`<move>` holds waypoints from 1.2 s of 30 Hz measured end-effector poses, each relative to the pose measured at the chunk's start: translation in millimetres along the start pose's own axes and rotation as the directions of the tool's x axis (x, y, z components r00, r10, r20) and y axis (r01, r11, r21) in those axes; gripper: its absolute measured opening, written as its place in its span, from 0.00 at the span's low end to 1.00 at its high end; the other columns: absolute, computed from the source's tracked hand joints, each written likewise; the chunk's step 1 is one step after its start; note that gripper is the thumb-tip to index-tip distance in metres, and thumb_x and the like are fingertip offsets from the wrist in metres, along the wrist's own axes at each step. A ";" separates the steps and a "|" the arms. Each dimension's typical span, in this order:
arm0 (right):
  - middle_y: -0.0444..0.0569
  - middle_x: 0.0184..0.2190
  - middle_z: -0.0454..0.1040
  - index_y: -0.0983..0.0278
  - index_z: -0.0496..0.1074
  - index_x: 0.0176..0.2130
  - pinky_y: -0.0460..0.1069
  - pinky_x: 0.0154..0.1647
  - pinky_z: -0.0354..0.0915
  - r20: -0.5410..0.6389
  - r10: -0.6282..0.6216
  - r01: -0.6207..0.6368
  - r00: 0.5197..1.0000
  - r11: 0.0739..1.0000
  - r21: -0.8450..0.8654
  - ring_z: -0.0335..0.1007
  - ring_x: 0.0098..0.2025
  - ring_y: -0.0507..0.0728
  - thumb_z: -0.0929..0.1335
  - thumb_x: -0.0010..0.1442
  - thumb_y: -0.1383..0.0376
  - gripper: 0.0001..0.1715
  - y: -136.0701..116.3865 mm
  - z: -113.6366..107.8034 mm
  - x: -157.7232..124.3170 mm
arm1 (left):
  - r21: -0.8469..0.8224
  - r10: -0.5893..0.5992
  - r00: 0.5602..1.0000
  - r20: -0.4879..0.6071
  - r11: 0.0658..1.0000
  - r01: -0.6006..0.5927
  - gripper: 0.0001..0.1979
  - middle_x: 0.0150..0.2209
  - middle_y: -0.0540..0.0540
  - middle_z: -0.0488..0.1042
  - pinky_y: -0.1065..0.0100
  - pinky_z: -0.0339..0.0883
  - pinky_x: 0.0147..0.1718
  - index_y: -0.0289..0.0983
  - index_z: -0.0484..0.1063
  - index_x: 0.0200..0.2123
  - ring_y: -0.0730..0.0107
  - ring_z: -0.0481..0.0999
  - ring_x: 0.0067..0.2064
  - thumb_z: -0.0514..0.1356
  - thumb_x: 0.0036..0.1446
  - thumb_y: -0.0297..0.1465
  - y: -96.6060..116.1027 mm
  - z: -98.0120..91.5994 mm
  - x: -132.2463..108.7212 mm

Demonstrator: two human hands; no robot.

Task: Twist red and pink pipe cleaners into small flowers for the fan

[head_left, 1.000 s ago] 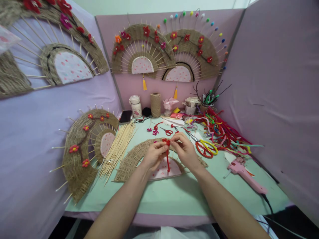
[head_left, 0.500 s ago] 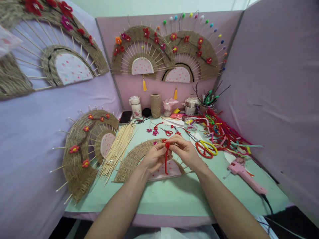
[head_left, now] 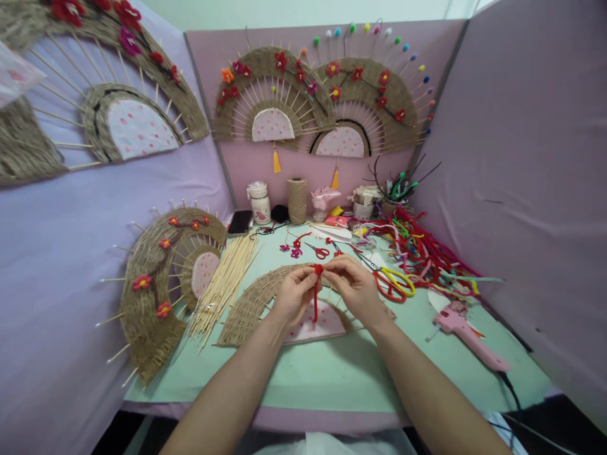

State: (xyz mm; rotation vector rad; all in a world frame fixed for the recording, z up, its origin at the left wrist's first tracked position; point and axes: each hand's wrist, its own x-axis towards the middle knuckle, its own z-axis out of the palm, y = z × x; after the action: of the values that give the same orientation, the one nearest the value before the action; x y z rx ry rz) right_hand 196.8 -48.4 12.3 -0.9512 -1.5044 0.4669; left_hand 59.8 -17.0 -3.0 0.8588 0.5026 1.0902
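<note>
A red fuzzy stem (head_left: 315, 303) has a small coiled knob at its top and a straight tail hanging down. My left hand (head_left: 296, 294) is closed on the knob from the left. From the right, my right hand (head_left: 348, 284) pinches at the same knob with thumb and finger. Below both hands a woven twine fan (head_left: 258, 303) lies on the green table, its dotted white centre partly hidden by my left hand. Red-handled small scissors (head_left: 321, 253) and purple flowers (head_left: 296, 253) lie just beyond the fan.
Thin wooden sticks (head_left: 227, 278) lie left, beside another fan (head_left: 142, 316). Large scissors (head_left: 393, 284), a heap of coloured fuzzy stems (head_left: 427, 253) and a pink glue gun (head_left: 469, 338) are on the right. Twine spool (head_left: 297, 201), jar (head_left: 259, 203) and phone (head_left: 240, 222) stand or lie behind.
Both hands and the red stem have risen slightly. The fingers of my left hand have closed in more around the knob, and the right fingertips have shifted on it.
</note>
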 end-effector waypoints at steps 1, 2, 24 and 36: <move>0.48 0.33 0.70 0.60 0.72 0.34 0.51 0.38 0.64 -0.009 -0.014 0.014 1.000 1.000 -0.010 0.67 0.37 0.55 0.67 0.57 0.65 0.03 0.2 1.0 -0.6 | 0.008 0.004 1.000 -0.007 1.000 -0.004 0.11 0.25 0.48 0.72 0.73 0.59 0.30 0.32 0.75 0.28 0.79 0.66 0.26 0.69 0.41 0.33 -0.6 -0.4 -0.1; 0.48 0.33 0.70 0.60 0.72 0.34 0.51 0.39 0.64 -0.013 -0.027 0.026 1.000 1.000 -0.017 0.67 0.37 0.55 0.67 0.57 0.66 0.03 0.7 1.9 -1.1 | 0.014 0.006 1.000 -0.015 1.000 -0.006 0.11 0.25 0.48 0.72 0.73 0.59 0.30 0.32 0.75 0.28 0.79 0.66 0.26 0.69 0.41 0.33 -1.2 -0.9 -0.3; 0.45 0.30 0.68 0.62 0.69 0.31 0.49 0.38 0.63 -0.011 -0.124 0.122 0.992 0.986 -0.114 0.66 0.35 0.53 0.65 0.58 0.69 0.04 1.8 2.6 -0.5 | 0.457 0.263 0.963 -0.061 0.865 -0.207 0.10 0.31 0.47 0.75 0.70 0.63 0.38 0.33 0.75 0.32 0.71 0.71 0.34 0.62 0.49 0.35 -0.9 7.1 -6.8; 0.45 0.30 0.67 0.61 0.68 0.32 0.48 0.34 0.65 -0.047 0.065 -0.060 0.997 0.992 0.108 0.65 0.32 0.52 0.66 0.58 0.65 0.03 -0.4 7.5 -4.4 | 0.196 0.174 0.984 0.036 0.964 -0.177 0.09 0.27 0.49 0.73 0.72 0.61 0.35 0.34 0.76 0.31 0.76 0.68 0.30 0.65 0.48 0.34 -10.1 -3.2 0.8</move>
State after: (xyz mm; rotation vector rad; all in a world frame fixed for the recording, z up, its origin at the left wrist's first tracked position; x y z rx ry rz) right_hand 189.2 -50.3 8.5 -0.9218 -1.3936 0.5584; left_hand 63.5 -17.1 -13.1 1.1045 0.5335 1.2064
